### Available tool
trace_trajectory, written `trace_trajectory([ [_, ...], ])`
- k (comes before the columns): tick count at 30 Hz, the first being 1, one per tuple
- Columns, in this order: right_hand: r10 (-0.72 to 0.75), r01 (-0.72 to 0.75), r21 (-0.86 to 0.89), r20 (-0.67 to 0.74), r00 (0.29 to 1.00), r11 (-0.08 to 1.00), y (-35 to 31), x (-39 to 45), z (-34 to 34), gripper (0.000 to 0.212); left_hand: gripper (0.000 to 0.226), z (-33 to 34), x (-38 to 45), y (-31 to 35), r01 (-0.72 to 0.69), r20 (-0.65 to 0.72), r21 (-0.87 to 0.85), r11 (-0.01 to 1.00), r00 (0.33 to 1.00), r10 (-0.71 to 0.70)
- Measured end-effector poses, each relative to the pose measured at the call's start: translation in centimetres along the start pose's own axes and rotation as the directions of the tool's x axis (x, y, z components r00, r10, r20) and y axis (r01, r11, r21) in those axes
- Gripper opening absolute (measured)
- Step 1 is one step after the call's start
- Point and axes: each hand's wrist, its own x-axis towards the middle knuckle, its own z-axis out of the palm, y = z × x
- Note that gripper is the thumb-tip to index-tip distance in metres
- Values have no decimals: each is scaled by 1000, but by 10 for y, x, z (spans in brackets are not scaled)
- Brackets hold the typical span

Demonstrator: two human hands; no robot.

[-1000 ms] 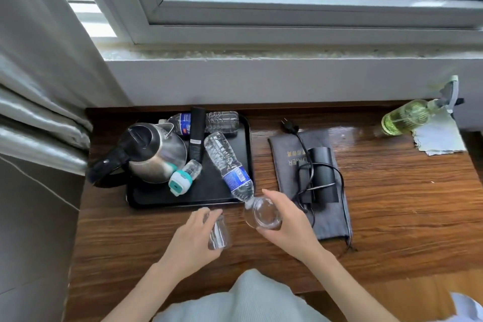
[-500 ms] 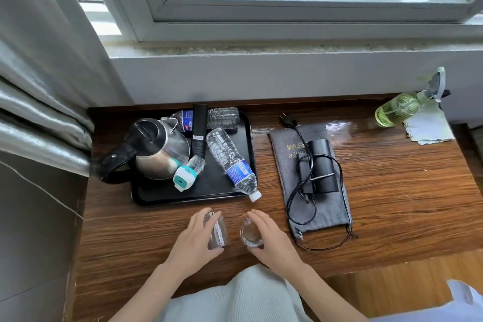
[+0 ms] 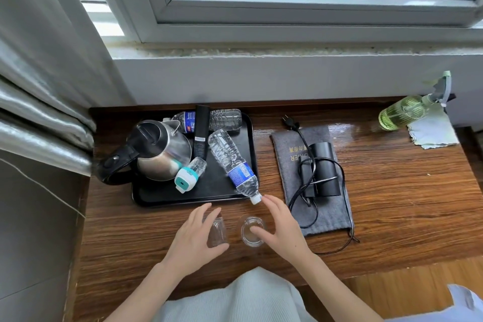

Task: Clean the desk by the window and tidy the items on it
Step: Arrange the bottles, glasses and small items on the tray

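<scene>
Now, wooden desk [image 3: 392, 204] under the window [image 3: 287, 2]. Left hand [image 3: 194, 240] grasps a glass [image 3: 217, 232]; right hand [image 3: 281, 227] hovers relaxed over another glass [image 3: 252, 230]. Black tray [image 3: 193, 197] just beyond the fingertips.

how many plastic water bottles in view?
2, both lying on the black tray: one at the back under a black stick-like item, one diagonal, cap overhanging the front edge. None visibly hidden.

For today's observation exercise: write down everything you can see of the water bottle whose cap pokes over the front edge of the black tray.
The water bottle is clear ribbed plastic with a blue label and a white cap. It looks capped and lies on its side, slanting across the right part of the black tray, its cap end overhanging the front rim toward the desk. The right hand has fingertips close beside the cap; contact cannot be told.
</scene>
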Motion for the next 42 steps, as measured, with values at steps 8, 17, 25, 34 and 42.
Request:
trace_trajectory([
  [8, 109, -112, -76, -42, 993, 991, -18, 60, -13, 70, 62, -38, 34, 4, -4, -230, -53, 999, 973, -8],
  [17, 135, -116, -228, 71, 988, 967, -43, 116, 0, 82, 56, -79, 105, 2, 105, -327, -59, 993, 937, -119],
  [25, 168, -131, -259, 128, 977, 957, -38, 123, 2, 82, 95, -103, 201, 20, 456, -264, -67, 887, 849, -457],
  [34, 160, -135, -199, 116, 980, 971, -31, 124, 4, 80, 94, -104, 203, 10, 433, -362, 71, 898, 851, -382],
  [42, 164, -141, -178, 124, 979, 974, -32, 123, 2, 80, 64, -108, 171, 24, 272, -463, 18, 962, 855, -233],
])
